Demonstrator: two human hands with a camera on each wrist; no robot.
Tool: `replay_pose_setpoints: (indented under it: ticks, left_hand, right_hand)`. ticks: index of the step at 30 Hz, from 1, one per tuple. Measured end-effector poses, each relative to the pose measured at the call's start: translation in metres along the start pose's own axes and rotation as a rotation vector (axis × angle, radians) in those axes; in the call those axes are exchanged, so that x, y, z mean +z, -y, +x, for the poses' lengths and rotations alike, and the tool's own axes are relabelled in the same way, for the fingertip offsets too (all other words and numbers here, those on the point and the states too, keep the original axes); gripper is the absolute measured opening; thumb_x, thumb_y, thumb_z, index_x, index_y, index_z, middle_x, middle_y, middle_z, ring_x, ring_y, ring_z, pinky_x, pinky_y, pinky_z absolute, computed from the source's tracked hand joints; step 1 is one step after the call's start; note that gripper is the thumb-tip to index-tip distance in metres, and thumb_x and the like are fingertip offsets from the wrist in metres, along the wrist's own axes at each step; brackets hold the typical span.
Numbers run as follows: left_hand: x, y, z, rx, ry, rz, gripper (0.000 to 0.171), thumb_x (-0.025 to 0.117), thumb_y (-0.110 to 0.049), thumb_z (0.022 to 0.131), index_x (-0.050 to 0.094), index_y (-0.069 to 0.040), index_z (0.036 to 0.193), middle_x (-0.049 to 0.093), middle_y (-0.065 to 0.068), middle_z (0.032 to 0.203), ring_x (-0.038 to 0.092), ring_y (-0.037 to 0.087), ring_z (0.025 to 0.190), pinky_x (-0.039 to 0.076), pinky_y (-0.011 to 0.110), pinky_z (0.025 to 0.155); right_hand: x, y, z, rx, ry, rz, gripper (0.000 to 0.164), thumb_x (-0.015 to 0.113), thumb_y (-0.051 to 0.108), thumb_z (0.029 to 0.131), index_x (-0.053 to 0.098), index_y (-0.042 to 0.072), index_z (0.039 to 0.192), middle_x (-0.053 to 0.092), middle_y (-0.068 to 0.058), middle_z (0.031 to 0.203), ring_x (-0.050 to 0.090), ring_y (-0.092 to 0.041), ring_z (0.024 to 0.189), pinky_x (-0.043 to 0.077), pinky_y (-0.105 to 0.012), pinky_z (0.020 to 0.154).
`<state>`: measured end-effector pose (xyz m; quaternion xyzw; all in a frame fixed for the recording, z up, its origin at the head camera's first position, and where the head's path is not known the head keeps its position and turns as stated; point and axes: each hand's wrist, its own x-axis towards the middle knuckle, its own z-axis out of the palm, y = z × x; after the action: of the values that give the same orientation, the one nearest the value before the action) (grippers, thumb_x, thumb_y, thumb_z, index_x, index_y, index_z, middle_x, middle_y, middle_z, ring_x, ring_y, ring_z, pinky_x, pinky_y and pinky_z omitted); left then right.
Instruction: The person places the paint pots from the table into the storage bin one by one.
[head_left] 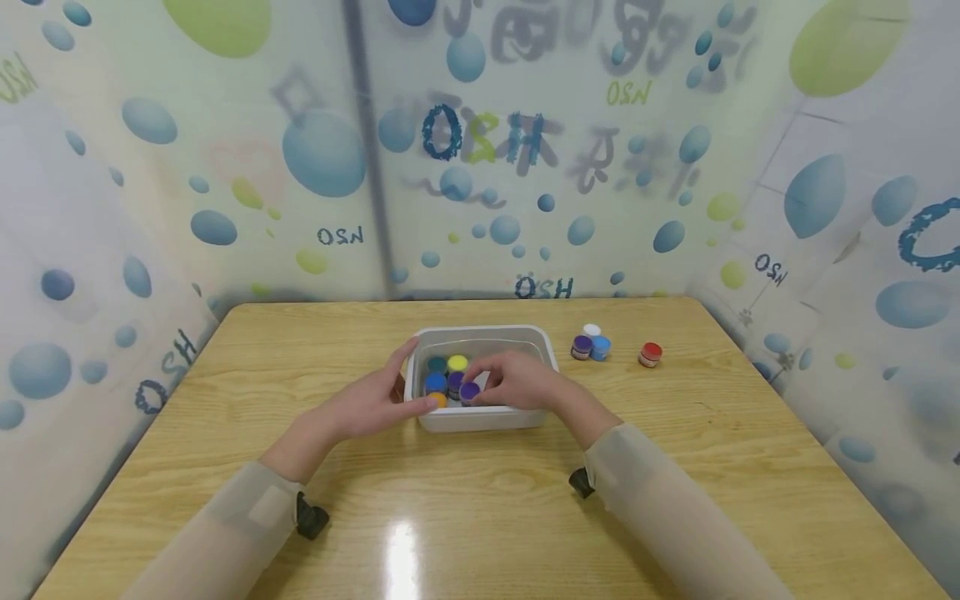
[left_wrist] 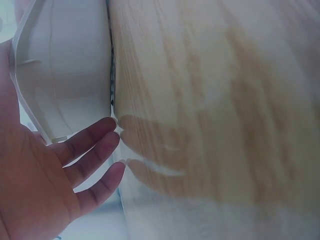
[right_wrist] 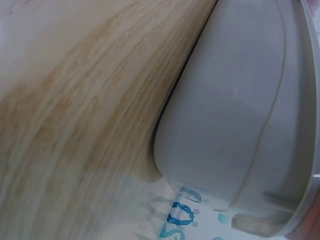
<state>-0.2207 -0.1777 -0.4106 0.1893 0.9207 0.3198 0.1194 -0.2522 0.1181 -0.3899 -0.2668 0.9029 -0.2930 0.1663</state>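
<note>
- While the left hand (head_left: 366,407) spreads along the left end of the bin (head_left: 483,422), its grip is loose, fingers extended; the thumb crosses the front rim beside the orange jar (head_left: 439,401).
- Inside the bin, near its front wall, the right hand (head_left: 521,382) has its grip closed on a purple jar (head_left: 470,393), pinching it.
- To its left are a second purple jar (head_left: 455,381) and a blue jar (head_left: 435,382), with teal (head_left: 437,364) and yellow (head_left: 457,363) jars behind.
- On the table (head_left: 517,508), right of the bin, white (head_left: 592,330), purple (head_left: 581,347) and light-blue (head_left: 600,348) jars cluster; a red jar (head_left: 651,354) sits apart.
</note>
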Motion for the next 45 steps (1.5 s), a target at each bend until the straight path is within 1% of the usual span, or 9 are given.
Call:
replay_pose_setpoints:
  ticks: [8, 12, 15, 19, 23, 31, 38, 41, 45]
  left_hand:
    - [0.000, 0.001, 0.001, 0.023, -0.006, -0.001, 0.114, 0.068, -0.071, 0.100, -0.001, -0.026, 0.178, 0.071, 0.007, 0.114, 0.066, 0.018, 0.099, 0.055, 0.038, 0.086]
    - [-0.001, 0.002, 0.002, 0.031, -0.005, -0.003, 0.113, 0.068, -0.070, 0.100, -0.001, -0.024, 0.178, 0.071, 0.007, 0.113, 0.066, 0.018, 0.098, 0.054, 0.037, 0.085]
    - [0.000, 0.003, 0.002, 0.028, -0.007, -0.002, 0.114, 0.068, -0.070, 0.100, -0.001, -0.024, 0.178, 0.071, 0.007, 0.112, 0.067, 0.018, 0.098, 0.054, 0.037, 0.085]
    - [0.002, 0.003, 0.002, 0.021, -0.012, -0.002, 0.115, 0.068, -0.071, 0.099, -0.001, -0.026, 0.178, 0.072, 0.006, 0.111, 0.067, 0.018, 0.098, 0.055, 0.037, 0.086]
    - [0.002, 0.002, 0.002, 0.009, -0.014, 0.001, 0.115, 0.069, -0.073, 0.098, -0.001, -0.028, 0.178, 0.072, 0.005, 0.111, 0.067, 0.017, 0.098, 0.055, 0.037, 0.087]
    - [0.000, 0.000, 0.001, 0.007, -0.011, 0.010, 0.115, 0.067, -0.074, 0.099, -0.001, -0.026, 0.178, 0.072, 0.006, 0.114, 0.068, 0.017, 0.100, 0.055, 0.038, 0.089]
    - [0.000, 0.001, 0.002, 0.001, -0.010, 0.007, 0.116, 0.067, -0.075, 0.098, -0.002, -0.026, 0.178, 0.073, 0.005, 0.114, 0.068, 0.017, 0.100, 0.055, 0.038, 0.088]
    - [0.001, 0.001, 0.003, -0.003, -0.013, 0.003, 0.116, 0.068, -0.076, 0.097, -0.001, -0.027, 0.178, 0.072, 0.005, 0.113, 0.067, 0.017, 0.100, 0.055, 0.037, 0.087]
    - [0.001, 0.001, 0.002, -0.009, -0.015, 0.004, 0.116, 0.068, -0.076, 0.097, 0.000, -0.029, 0.178, 0.072, 0.005, 0.113, 0.067, 0.018, 0.100, 0.054, 0.037, 0.087]
  right_hand:
    - [0.000, 0.001, 0.001, 0.036, 0.028, 0.004, 0.028, 0.076, 0.029, 0.106, 0.078, 0.030, 0.134, 0.079, 0.007, 0.107, 0.071, -0.011, 0.097, 0.058, -0.034, 0.090]
    - [-0.001, 0.002, 0.001, 0.039, 0.034, 0.008, 0.025, 0.074, 0.029, 0.107, 0.079, 0.030, 0.132, 0.079, 0.007, 0.110, 0.071, -0.011, 0.099, 0.058, -0.037, 0.094]
    - [0.000, 0.001, 0.000, 0.014, 0.041, 0.011, 0.022, 0.073, 0.027, 0.108, 0.080, 0.028, 0.129, 0.080, 0.007, 0.113, 0.072, -0.011, 0.103, 0.058, -0.039, 0.098]
    - [0.000, 0.000, 0.001, -0.026, 0.060, 0.025, 0.021, 0.072, 0.024, 0.109, 0.080, 0.025, 0.128, 0.079, 0.006, 0.121, 0.072, -0.014, 0.116, 0.057, -0.042, 0.107]
    - [0.000, -0.001, 0.001, -0.026, 0.068, 0.046, 0.023, 0.071, 0.023, 0.109, 0.079, 0.023, 0.130, 0.079, 0.004, 0.126, 0.072, -0.017, 0.122, 0.058, -0.042, 0.109]
    - [-0.002, -0.001, 0.000, -0.059, 0.036, 0.040, 0.023, 0.071, 0.020, 0.108, 0.079, 0.021, 0.130, 0.079, 0.004, 0.123, 0.073, -0.015, 0.114, 0.059, -0.040, 0.103]
    - [-0.003, -0.003, -0.001, -0.144, -0.056, 0.032, 0.026, 0.073, 0.018, 0.106, 0.076, 0.015, 0.132, 0.079, 0.003, 0.112, 0.072, -0.011, 0.096, 0.060, -0.031, 0.088]
    - [-0.005, -0.004, -0.004, -0.165, -0.080, 0.055, 0.027, 0.073, 0.018, 0.107, 0.076, 0.013, 0.133, 0.078, 0.002, 0.109, 0.071, -0.010, 0.088, 0.060, -0.028, 0.082]
    - [-0.012, -0.004, -0.010, -0.185, -0.112, 0.094, 0.029, 0.073, 0.017, 0.107, 0.075, 0.010, 0.134, 0.078, -0.001, 0.109, 0.070, -0.013, 0.079, 0.058, -0.029, 0.076]
